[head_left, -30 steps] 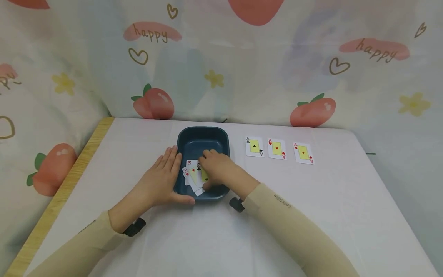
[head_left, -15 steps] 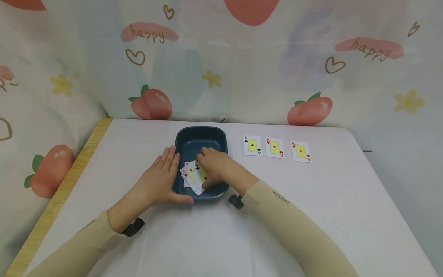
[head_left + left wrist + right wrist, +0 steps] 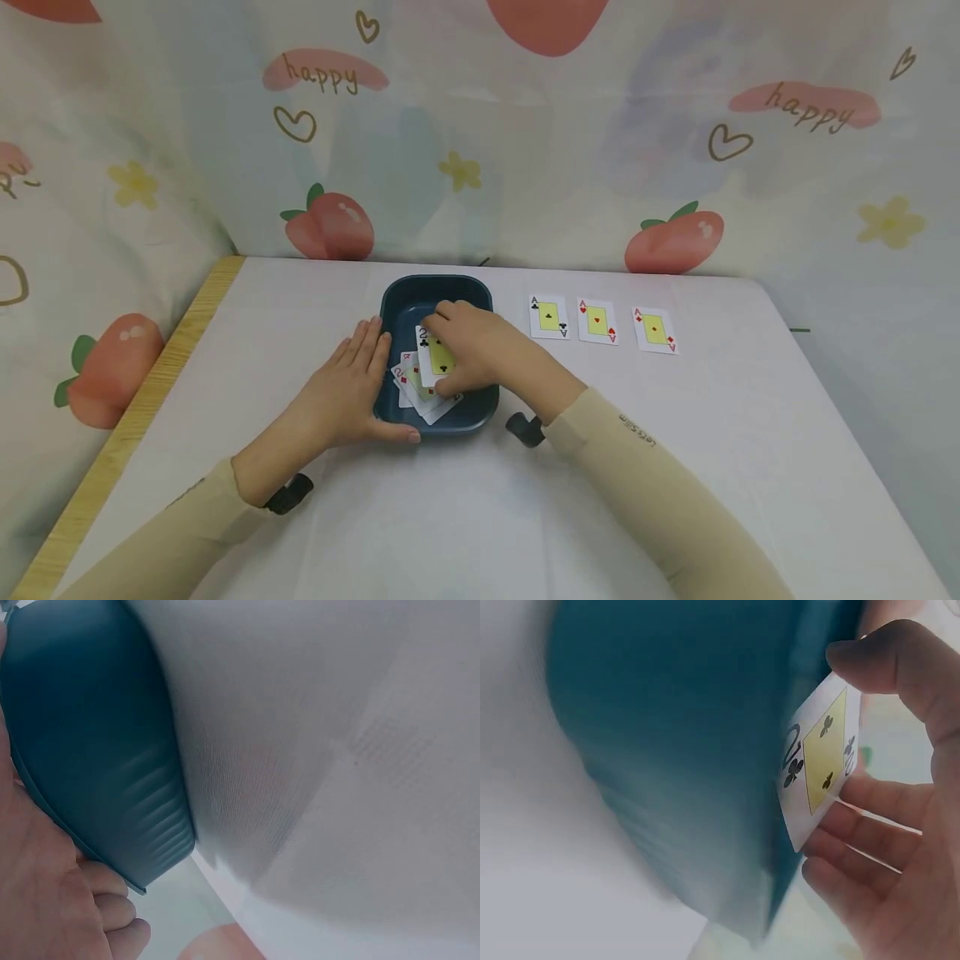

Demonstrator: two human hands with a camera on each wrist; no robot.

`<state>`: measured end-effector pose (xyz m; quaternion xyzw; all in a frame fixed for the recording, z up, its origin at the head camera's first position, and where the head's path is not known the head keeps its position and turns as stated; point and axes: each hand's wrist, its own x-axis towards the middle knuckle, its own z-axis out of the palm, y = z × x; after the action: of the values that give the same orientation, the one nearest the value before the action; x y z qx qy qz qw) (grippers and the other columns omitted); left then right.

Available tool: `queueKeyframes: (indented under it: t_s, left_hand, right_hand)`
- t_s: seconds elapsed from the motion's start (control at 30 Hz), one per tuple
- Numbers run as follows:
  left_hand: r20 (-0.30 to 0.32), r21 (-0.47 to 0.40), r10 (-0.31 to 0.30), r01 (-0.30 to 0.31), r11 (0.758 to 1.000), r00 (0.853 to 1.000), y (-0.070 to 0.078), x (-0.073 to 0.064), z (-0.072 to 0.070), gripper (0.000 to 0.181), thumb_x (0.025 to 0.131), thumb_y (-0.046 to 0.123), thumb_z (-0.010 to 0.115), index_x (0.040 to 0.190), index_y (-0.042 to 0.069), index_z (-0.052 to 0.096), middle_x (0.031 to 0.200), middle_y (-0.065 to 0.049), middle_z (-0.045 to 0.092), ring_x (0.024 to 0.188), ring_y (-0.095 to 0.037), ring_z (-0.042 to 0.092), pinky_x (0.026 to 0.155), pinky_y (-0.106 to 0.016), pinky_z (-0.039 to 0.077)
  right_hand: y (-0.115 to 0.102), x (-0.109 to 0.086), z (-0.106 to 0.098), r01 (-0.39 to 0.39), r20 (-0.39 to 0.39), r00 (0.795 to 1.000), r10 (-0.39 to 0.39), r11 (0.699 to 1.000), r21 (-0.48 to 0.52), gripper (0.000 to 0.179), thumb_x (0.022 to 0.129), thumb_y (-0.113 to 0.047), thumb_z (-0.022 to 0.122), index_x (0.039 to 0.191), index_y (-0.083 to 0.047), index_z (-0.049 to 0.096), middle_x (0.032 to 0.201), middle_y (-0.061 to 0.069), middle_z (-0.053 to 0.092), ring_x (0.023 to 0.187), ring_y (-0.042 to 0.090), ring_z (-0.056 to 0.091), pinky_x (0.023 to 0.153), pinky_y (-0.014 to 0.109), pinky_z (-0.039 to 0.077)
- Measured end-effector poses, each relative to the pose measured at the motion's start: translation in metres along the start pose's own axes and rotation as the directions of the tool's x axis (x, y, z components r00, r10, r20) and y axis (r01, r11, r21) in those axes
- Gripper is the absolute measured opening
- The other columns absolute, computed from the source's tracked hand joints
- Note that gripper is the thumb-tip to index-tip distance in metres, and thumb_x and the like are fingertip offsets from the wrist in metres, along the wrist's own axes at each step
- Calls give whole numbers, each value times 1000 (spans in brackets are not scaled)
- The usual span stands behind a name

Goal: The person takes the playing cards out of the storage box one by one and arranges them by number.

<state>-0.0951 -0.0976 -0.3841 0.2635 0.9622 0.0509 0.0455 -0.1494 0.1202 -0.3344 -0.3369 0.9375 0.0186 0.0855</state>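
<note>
A two of clubs playing card (image 3: 433, 358) is held between the thumb and fingers of my right hand (image 3: 476, 342), raised above the dark blue tray (image 3: 480, 412). The right wrist view shows the same two of clubs (image 3: 821, 757) face on, thumb at one edge and fingertips at the other. Beneath it, several fanned cards (image 3: 411, 390) lie in the tray, a red two among them, partly covered. My left hand (image 3: 348, 396) rests along the tray's left side with straight fingers, its thumb at the near rim. In the left wrist view, fingers (image 3: 112, 911) touch the tray's rim.
On the white tablecloth (image 3: 465, 517), an ace of clubs (image 3: 549, 317), an ace of hearts (image 3: 597, 321) and an ace of diamonds (image 3: 655, 330) lie face up in a row right of the tray. A patterned curtain (image 3: 540, 150) hangs behind the table.
My right hand has taken hold of the two of clubs and lifted it off the other cards, up and slightly away. My left hand has stayed at the tray.
</note>
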Motion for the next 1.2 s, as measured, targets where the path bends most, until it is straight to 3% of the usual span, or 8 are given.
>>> queueKeyframes:
  t_s: [0.2, 0.53, 0.87, 1.2]
  left_hand:
    - [2, -1, -9, 9, 1000, 1000, 0, 0, 2, 145, 60, 98, 51, 155, -7, 20, 164, -27, 8, 153, -42, 7, 121, -53, 19]
    - [10, -9, -33, 33, 999, 999, 2, 0, 0, 144, 59, 93, 62, 155, -7, 20, 164, -26, 8, 153, -42, 7, 120, -54, 20]
    - [-5, -26, -25, 24, 999, 1000, 2, -1, 0, 144, 60, 92, 62, 155, -7, 19, 164, -26, 8, 152, -42, 8, 121, -54, 19]
    - [-15, -21, -16, 15, 1000, 1000, 2, -1, 1, 146, 58, 97, 55, 155, -7, 20, 164, -27, 9, 152, -43, 9, 120, -54, 20]
  right_hand:
    - [11, -14, -20, 3, -56, 998, 0, 999, 44, 84, 70, -49, 76, 143, -14, 51, 131, 2, 53, 110, 16, 47, 89, 31, 51]
    - [39, -37, -36, -50, -94, 994, 56, 997, 58, 83, 71, -42, 74, 143, -10, 50, 132, 6, 52, 112, 20, 48, 91, 33, 50]
    - [57, -58, -31, -99, -59, 993, 101, 994, 44, 81, 72, -41, 76, 142, -9, 51, 135, 7, 53, 115, 22, 48, 96, 34, 49]
    - [73, -73, -18, -120, -47, 991, 123, 991, 64, 80, 71, -38, 76, 140, -6, 52, 133, 9, 53, 113, 24, 48, 94, 37, 48]
